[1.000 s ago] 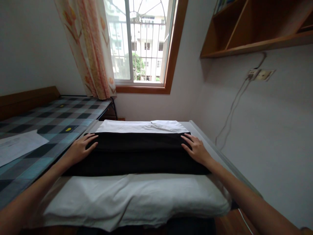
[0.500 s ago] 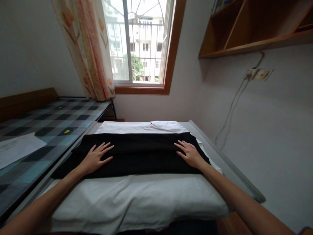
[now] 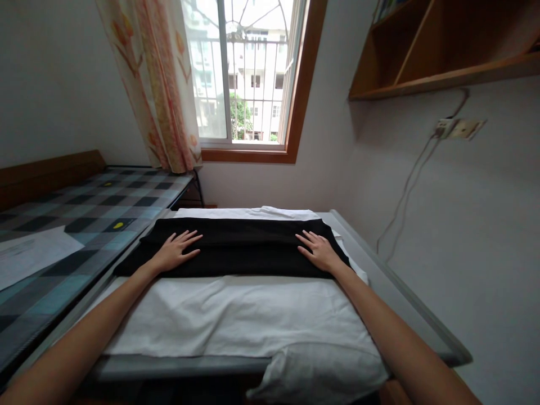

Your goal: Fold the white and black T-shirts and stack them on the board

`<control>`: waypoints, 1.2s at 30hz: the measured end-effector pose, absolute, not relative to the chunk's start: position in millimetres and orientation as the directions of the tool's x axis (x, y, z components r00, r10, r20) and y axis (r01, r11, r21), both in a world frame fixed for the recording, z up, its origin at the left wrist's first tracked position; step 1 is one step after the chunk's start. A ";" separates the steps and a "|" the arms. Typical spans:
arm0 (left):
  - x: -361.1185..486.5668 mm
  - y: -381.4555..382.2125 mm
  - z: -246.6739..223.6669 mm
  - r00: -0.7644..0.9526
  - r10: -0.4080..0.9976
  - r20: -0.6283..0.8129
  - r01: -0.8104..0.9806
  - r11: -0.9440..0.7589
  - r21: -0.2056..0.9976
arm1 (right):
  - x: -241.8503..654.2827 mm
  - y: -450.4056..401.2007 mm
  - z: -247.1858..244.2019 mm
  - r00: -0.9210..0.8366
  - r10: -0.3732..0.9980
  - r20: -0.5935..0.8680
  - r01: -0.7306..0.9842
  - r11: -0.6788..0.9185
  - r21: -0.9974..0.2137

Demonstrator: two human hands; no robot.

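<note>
A black cloth [image 3: 248,253] lies in a wide flat band across a white cloth [image 3: 236,315] on a grey table [image 3: 379,275]. My left hand [image 3: 176,251] rests on the left part of the black cloth, fingers spread. On its right part lies my right hand [image 3: 319,250], also flat with the fingers apart. Neither hand grips anything. The white cloth shows behind and in front of the black one, and a corner of it hangs over the table's front edge at the right.
To the left is a bed [image 3: 139,202] with a checked cover and a paper sheet [image 3: 37,253]. Behind are a curtain [image 3: 164,84] and a barred window [image 3: 257,84]. At the right, a wooden shelf [image 3: 447,50] hangs above a socket [image 3: 459,129] with cables.
Both hands and the black cloth have moved away, toward the window. The white cloth's front part has flattened and slid forward too, showing the table's front edge.
</note>
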State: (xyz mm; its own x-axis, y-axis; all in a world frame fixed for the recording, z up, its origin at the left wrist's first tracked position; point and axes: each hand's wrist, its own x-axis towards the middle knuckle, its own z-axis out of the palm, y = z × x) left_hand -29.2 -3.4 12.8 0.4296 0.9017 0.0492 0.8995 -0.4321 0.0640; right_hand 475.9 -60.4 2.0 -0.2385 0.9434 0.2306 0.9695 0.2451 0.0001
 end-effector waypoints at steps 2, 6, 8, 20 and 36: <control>-30.4 -4.4 12.3 0.399 0.914 0.072 0.912 -0.404 0.074 | 475.6 -64.6 1.8 -0.240 0.943 0.232 0.970 0.243 0.015; -42.5 -3.8 11.1 0.106 0.975 0.197 0.990 -0.121 0.070 | 467.7 -69.2 10.2 -0.194 0.958 0.210 0.981 0.187 0.056; -51.2 -1.8 9.7 -0.051 0.977 0.209 0.998 0.040 0.055 | 458.6 -66.3 19.2 -0.152 0.971 0.186 0.988 0.143 0.060; -64.7 3.5 4.4 -0.146 0.987 0.064 0.989 0.145 0.026 | 435.6 -43.9 14.1 0.078 0.995 0.057 0.996 -0.076 -0.043; -63.0 -18.4 25.7 -0.278 0.899 0.337 0.960 0.254 0.113 | 447.5 -49.3 10.1 0.028 0.904 0.428 0.999 -0.012 -0.040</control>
State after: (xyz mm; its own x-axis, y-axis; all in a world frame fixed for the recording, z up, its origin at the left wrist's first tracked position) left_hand -63.0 -18.4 25.7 -0.2778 0.8995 0.3373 0.9605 0.2544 0.1128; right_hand 447.5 -49.3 10.1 0.0283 0.9035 0.4276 0.9991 -0.0123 -0.0400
